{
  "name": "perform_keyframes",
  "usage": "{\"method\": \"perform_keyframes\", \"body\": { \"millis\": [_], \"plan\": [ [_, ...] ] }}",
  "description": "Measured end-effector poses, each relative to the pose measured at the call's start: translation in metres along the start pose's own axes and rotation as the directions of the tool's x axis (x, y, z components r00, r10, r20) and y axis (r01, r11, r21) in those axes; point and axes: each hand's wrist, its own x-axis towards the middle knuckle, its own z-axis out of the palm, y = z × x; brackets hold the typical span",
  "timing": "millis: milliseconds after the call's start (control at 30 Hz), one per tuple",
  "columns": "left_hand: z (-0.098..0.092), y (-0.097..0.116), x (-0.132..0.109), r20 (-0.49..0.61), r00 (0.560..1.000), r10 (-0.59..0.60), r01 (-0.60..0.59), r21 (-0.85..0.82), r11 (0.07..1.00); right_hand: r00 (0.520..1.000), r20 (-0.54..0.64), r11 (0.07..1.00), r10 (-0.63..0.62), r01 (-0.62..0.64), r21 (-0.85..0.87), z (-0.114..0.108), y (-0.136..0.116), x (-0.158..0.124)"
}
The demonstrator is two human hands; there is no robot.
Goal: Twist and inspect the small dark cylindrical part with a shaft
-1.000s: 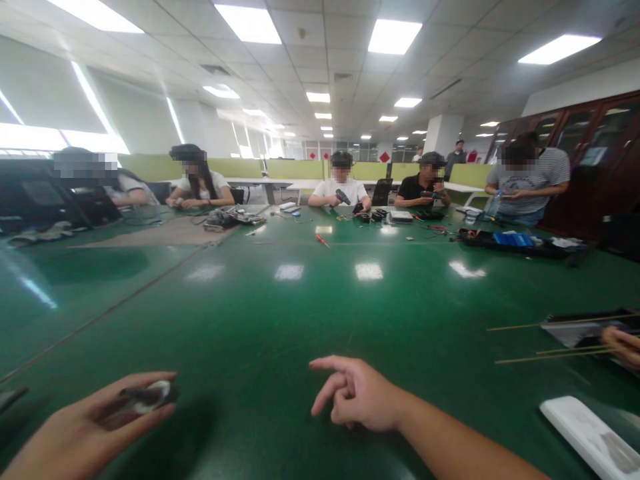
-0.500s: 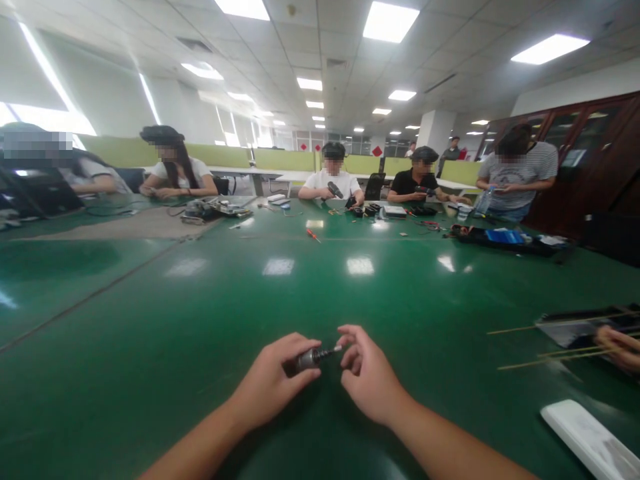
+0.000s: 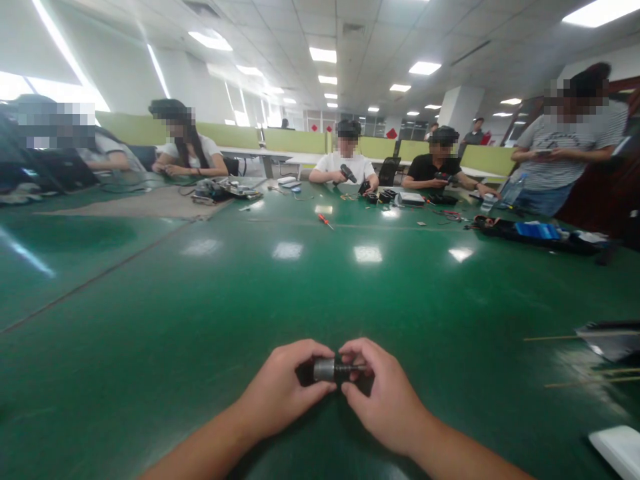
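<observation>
Shiny green counter [image 3: 280, 300] here, wide enough to fill most of the view. Right at the near edge, the person has both hands together around a small metal cylinder [image 3: 325, 370] with a dark ribbed shaft [image 3: 345, 369] poking out of one end. It's lying sideways between the palms, just above the counter as far as one can judge. Left hand [image 3: 280, 380] has a narrow grip, thumb and fingers closed on the cylinder's body. Right hand [image 3: 385, 387] is curled around the shaft end, but can't tell if that grip is actually pinching it or just cupped there.

Off to the right there's a white object [image 3: 620, 450] cut off by the corner, then a few thin sticks [image 3: 553, 338] beside a grey and black item [image 3: 607, 340].

Further across, a red screwdriver [image 3: 325, 220] lies by itself, with a black tray [image 3: 500, 230] of bits to the right and a heap of parts [image 3: 215, 190] on the left. Past that, a person in a white shirt [image 3: 325, 163] holds a drill [image 3: 349, 174], and behind are lime-green partitions [image 3: 295, 141].
</observation>
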Motion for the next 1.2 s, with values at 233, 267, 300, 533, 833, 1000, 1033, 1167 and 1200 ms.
{"method": "perform_keyframes", "body": {
  "millis": [233, 267, 300, 533, 833, 1000, 1033, 1167, 1200],
  "plan": [
    [-0.0002, 0.0012, -0.0027, -0.007, 1.000, 0.020, -0.020, 0.008, 1.000, 0.999, 0.016, 0.999, 0.033, -0.033, -0.027, -0.0024, -0.0033, 0.0009],
    [0.0000, 0.0009, -0.0029, -0.016, 1.000, 0.021, -0.021, 0.009, 1.000, 0.999, 0.015, 0.999, 0.041, -0.040, -0.033, -0.0029, -0.0041, 0.0010],
    [0.0003, 0.0005, -0.0030, -0.025, 0.999, 0.022, -0.021, 0.011, 1.000, 0.999, 0.016, 0.998, 0.046, -0.046, -0.037, -0.0034, -0.0047, 0.0011],
    [0.0016, -0.0018, -0.0025, -0.032, 0.999, 0.044, -0.043, 0.019, 0.999, 0.997, 0.040, 0.998, 0.065, -0.064, -0.025, -0.0042, -0.0049, 0.0005],
    [0.0006, -0.0011, -0.0035, -0.052, 0.995, 0.088, -0.086, 0.040, 0.996, 0.997, 0.058, 0.998, 0.054, -0.052, -0.038, -0.0050, -0.0044, 0.0033],
    [0.0025, -0.0008, -0.0047, -0.078, 0.993, 0.093, -0.091, 0.036, 0.995, 0.998, 0.053, 0.999, 0.046, -0.045, -0.028, -0.0057, -0.0062, 0.0035],
    [0.0028, -0.0005, -0.0048, -0.079, 0.993, 0.092, -0.089, 0.037, 0.995, 0.998, 0.050, 0.999, 0.048, -0.047, -0.028, -0.0059, -0.0064, 0.0037],
    [0.0025, 0.0004, -0.0052, -0.088, 0.992, 0.087, -0.084, 0.037, 0.996, 0.997, 0.050, 0.998, 0.055, -0.054, -0.023, -0.0068, -0.0059, 0.0050],
    [0.0023, 0.0003, -0.0053, -0.088, 0.992, 0.085, -0.082, 0.037, 0.996, 0.997, 0.052, 0.998, 0.056, -0.055, -0.020, -0.0071, -0.0056, 0.0053]
  ]
}}
